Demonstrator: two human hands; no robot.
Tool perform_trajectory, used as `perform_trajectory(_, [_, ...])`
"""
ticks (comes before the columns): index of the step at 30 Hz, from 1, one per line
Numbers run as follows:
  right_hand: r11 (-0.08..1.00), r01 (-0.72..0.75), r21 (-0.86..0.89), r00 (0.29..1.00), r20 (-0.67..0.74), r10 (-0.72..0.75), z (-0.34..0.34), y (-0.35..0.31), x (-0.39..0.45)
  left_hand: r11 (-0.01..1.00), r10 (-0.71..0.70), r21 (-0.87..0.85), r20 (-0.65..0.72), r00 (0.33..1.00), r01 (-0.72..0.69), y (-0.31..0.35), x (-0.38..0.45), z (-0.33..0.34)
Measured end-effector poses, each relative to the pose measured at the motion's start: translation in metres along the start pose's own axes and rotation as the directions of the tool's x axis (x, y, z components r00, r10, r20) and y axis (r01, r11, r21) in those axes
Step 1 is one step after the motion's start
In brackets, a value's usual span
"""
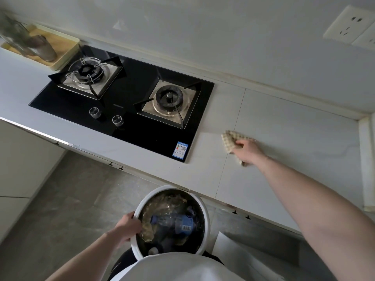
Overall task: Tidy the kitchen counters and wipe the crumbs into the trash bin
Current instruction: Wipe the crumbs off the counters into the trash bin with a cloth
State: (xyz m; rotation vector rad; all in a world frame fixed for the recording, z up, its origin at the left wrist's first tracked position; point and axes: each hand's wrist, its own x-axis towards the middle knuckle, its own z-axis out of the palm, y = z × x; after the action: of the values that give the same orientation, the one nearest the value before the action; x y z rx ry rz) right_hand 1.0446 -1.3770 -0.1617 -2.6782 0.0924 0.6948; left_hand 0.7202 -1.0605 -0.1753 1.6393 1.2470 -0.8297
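Your right hand (246,152) grips the cloth (230,139) at centre right; sweep it across the worktop (284,142) toward the trash bin (205,218) your left hand (127,226) clasps by the rim, lower centre.

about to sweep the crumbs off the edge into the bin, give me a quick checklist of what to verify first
1. Right hand grips the beige waffle-weave cloth: ok.
2. Cloth lies flat on the white stone counter: ok.
3. Left hand holds the rim of the round white trash bin: ok.
4. Bin sits below the counter's front edge: ok.
5. Bin lines up under the cloth's path: not ok, it is to the left.
6. Crumbs gathered ahead of the cloth: cannot tell.
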Motion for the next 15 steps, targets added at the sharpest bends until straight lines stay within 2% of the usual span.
perform_trajectory(2, [0.997,-0.040,-0.068,0.994,0.098,0.046,0.013,-0.003,-0.001,1.000,0.004,0.009,-0.003,1.000,-0.004,0.001,0.000,0.000])
perform_trajectory(5, [0.999,-0.036,-0.028,0.995,0.089,0.038,0.035,-0.022,-0.017,1.000,0.002,0.018,-0.006,1.000,-0.002,0.002,-0.001,-0.001])
perform_trajectory(8, [0.963,0.138,-0.230,0.990,0.065,-0.126,0.077,-0.034,-0.052,1.000,0.000,0.028,-0.004,1.000,0.001,0.003,-0.001,-0.001])
perform_trajectory(10, [0.908,0.309,-0.282,0.951,0.118,-0.287,0.103,-0.043,-0.084,1.000,-0.004,0.024,-0.005,1.000,0.004,0.003,0.000,-0.002])
perform_trajectory(13, [0.879,0.454,-0.146,0.857,0.342,-0.386,0.121,-0.063,-0.132,0.999,-0.010,0.031,-0.004,1.000,0.010,0.003,0.001,-0.003])
perform_trajectory(15, [0.866,0.492,-0.084,0.750,0.545,-0.374,0.125,-0.072,-0.160,0.999,-0.013,0.044,0.001,1.000,0.013,0.002,0.002,-0.004])
